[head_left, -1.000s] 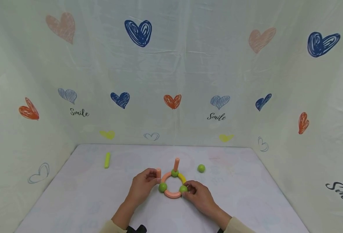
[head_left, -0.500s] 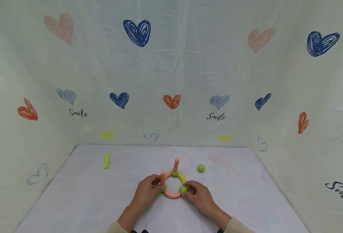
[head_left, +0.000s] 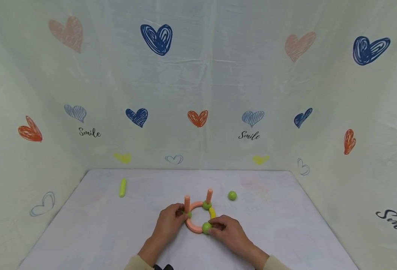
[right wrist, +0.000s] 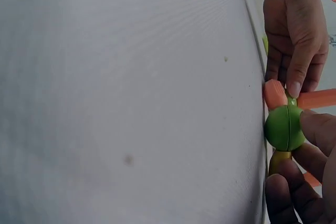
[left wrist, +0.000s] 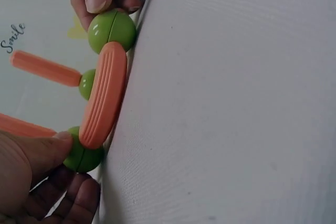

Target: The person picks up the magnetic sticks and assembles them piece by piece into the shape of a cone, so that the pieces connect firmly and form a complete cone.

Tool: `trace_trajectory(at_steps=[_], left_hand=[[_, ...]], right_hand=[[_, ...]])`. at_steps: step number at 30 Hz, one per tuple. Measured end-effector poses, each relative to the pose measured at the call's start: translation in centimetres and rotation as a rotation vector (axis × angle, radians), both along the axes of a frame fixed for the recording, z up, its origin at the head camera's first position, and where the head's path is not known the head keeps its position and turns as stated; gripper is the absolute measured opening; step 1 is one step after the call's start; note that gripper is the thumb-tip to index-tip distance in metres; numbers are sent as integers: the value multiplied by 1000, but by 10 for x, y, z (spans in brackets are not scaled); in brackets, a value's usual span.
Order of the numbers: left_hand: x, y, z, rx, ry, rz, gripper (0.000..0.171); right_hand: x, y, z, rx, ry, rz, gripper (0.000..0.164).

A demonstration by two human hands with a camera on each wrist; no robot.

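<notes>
On the white table lies a ring of two orange curved rods (head_left: 192, 226), one yellow curved rod (head_left: 212, 213) and three green balls. My left hand (head_left: 168, 223) pinches the left green ball (left wrist: 86, 159) between thumb and fingers. From that ball rises a straight orange rod (head_left: 187, 204). A second straight orange rod (head_left: 209, 196) stands, slightly tilted, on the back green ball (head_left: 206, 205). With thumb and fingers, my right hand (head_left: 230, 232) pinches the front green ball (head_left: 206, 228), which has no upright rod. The fingers partly hide the left ball in the head view.
A loose green ball (head_left: 232, 195) lies behind the ring to the right. Farther left on the table (head_left: 93, 225) is a loose yellow-green rod (head_left: 122, 188). A white curtain (head_left: 198, 82) printed with hearts encloses the back and sides.
My left hand has brought a straight orange rod onto the left ball. The ring has turned clockwise a little, its front ball moving toward me with my right hand.
</notes>
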State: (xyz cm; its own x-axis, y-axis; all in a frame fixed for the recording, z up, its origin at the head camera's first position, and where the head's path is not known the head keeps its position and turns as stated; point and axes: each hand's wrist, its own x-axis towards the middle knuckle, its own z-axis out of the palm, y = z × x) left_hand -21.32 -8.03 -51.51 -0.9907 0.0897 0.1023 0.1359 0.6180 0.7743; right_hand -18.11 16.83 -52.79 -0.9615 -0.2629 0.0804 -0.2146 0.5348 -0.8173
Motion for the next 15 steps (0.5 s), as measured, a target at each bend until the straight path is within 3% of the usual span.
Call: trace_trajectory(at_steps=[6,12,15], left_hand=[[-6,3,-2,21,8,18,28],[-6,6,-3,36,6,50,29],[-5,6,-4,37,28,64,30]], right_hand=[[-2,2,0,-33,-18,35,21],[-15,0,6,-6,-19,-174,12],[-26,-2,7,12,2,-266,19]])
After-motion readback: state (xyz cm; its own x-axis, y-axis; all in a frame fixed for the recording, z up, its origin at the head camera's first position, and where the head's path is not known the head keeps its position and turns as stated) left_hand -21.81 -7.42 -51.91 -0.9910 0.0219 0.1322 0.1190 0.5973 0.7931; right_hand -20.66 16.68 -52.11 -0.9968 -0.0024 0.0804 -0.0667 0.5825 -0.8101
